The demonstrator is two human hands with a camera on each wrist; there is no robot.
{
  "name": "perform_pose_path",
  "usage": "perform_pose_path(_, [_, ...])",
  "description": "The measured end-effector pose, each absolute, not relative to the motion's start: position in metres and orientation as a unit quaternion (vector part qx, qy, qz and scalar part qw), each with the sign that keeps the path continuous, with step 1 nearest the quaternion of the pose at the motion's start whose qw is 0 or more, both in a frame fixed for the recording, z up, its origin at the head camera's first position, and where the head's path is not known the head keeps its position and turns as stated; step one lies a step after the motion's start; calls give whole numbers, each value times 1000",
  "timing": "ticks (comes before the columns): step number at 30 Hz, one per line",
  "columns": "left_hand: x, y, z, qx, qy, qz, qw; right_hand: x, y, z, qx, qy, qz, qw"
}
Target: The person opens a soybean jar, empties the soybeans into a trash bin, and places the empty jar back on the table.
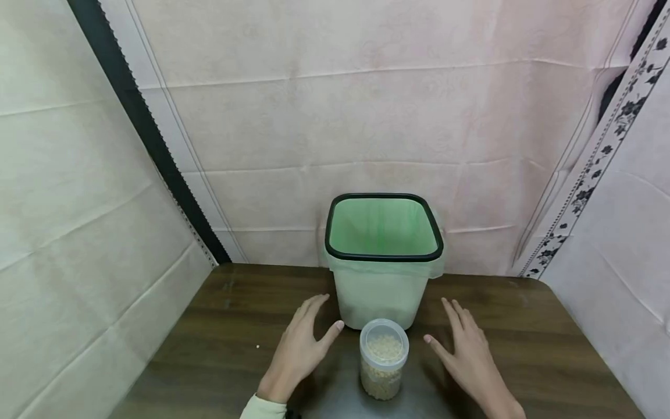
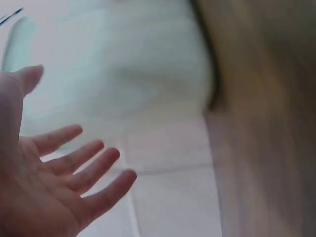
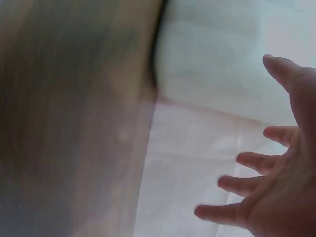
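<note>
A pale green plastic bin [image 1: 384, 291] with a black rim stands upright at the back of the table. Just in front of it is a clear lidded jar [image 1: 382, 381] partly filled with pale grains, perhaps rice. My left hand [image 1: 300, 343] is at the left of the bin and jar, fingers spread and holding nothing. On the other side, my right hand [image 1: 466, 355] is also spread, apart from both things. Both wrist views show the palms bare, with the bin blurred beside the left hand [image 2: 64, 182] and the right hand [image 3: 281, 182].
The brown wooden table [image 1: 209, 361] carries one tiny white speck [image 1: 257, 346] at the left. Pale cloth walls [image 1: 366, 116] enclose the table at the back and both sides, with the back wall close behind the bin.
</note>
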State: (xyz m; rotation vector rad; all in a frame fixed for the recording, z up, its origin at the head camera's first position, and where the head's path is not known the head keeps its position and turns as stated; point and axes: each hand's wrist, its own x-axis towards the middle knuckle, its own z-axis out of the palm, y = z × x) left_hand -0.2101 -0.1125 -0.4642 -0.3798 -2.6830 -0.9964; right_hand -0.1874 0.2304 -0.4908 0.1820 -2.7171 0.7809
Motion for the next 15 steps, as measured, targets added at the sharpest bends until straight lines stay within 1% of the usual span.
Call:
perform_pose_path(4, [-201, -105, -455, -192, -871, -441, 101, -171, 214, -490, 86, -908, 384, 141])
perform_pose_path(8, [-198, -98, -457, -247, -829, -498, 67, -159, 199, -494, 120, -866, 471, 112])
perform_pose_path(11, [-196, -89, -463, -273, -810, -516, 49, -155, 190, -501, 159, -816, 555, 40])
perform_pose_path(15, [-194, -74, -470, -295, -801, -521, 13, -160, 177, -512, 153, -760, 629, -68])
